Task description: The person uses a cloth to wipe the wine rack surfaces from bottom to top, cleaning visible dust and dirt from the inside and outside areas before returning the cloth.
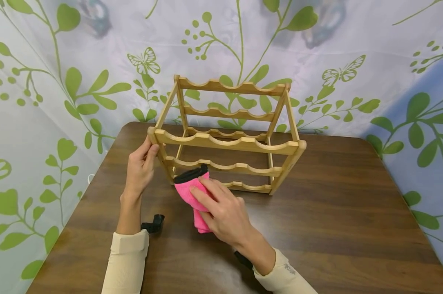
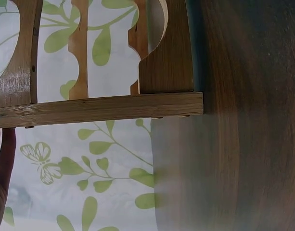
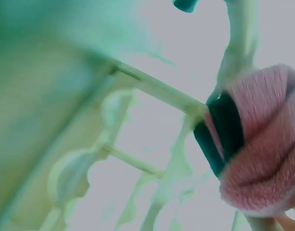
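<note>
Apparently at the wiping step, the left hand point(image 1: 139, 168) pinches the rack point(image 1: 243, 144) at its nine o'clock, the right hand point(image 1: 228, 214) grips the cloth point(image 1: 186, 193) at seven, and the next stroke likely needs bracing.

Rack point(image 1: 243, 145): pale honey-yellow wood in head view; browner in left wrist view, a few small dark spots on it. Cloth point(image 1: 187, 195): bright pink, plain, with a black band point(image 1: 189, 174) along one edge; right wrist view renders it dusty rose, the surroundings washed green. Table point(image 1: 335, 212): dark brown, streaked wood grain. Backdrop point(image 1: 115, 61): whitish with a lavender cast, bluer at far right; printed in green with leaves point(image 1: 68, 17), thin stems, round dots and outlined butterflies point(image 1: 343, 74). Both sleeves point(image 1: 127, 261) cream; the right bears a small grey mark point(image 1: 289, 268). Small curved object point(image 1: 153, 225) on table: black.
</note>
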### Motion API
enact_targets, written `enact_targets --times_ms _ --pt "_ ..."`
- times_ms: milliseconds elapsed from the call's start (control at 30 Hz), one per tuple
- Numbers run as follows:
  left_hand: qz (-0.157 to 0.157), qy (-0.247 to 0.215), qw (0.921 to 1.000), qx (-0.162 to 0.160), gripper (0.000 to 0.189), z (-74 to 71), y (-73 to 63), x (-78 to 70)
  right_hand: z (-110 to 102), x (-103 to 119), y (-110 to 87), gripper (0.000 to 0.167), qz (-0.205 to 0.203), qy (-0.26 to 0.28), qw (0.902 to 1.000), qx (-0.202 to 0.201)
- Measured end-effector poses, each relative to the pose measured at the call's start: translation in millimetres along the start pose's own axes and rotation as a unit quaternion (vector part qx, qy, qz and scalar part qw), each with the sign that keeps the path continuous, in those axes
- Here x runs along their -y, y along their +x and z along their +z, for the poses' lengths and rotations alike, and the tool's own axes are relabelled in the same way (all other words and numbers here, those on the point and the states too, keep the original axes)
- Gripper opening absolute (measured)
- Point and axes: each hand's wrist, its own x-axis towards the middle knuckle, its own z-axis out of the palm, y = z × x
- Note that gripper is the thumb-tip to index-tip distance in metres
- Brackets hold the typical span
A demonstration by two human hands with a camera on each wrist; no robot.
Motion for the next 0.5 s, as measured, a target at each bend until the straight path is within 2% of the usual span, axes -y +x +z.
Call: enact_targets --times_ms 100,233,367,500 --pt "-0.001 -0.009 1.0000 0.004 0.037 -1.6 -0.4 11.1 -2 7 19.4 0.038 -0.037 -0.027 0.9932 -0.107" --pt "-0.005 -0.017 0.9998 0.001 0.037 -1.5 -0.4 13.1 1 13 40.5 0.031 -0.076 -0.068 0.9740 -0.202" --pt "-0.015 -0.002 0.9999 -0.002 0.041 -0.7 -0.3 6.9 5 11 55.3 0.029 -0.088 -0.113 0.9578 -0.249" --pt "-0.022 0.005 0.9997 -0.002 0.042 -0.6 0.1 -0.3 8 6 68.5 0.035 -0.076 -0.153 0.9492 -0.265"
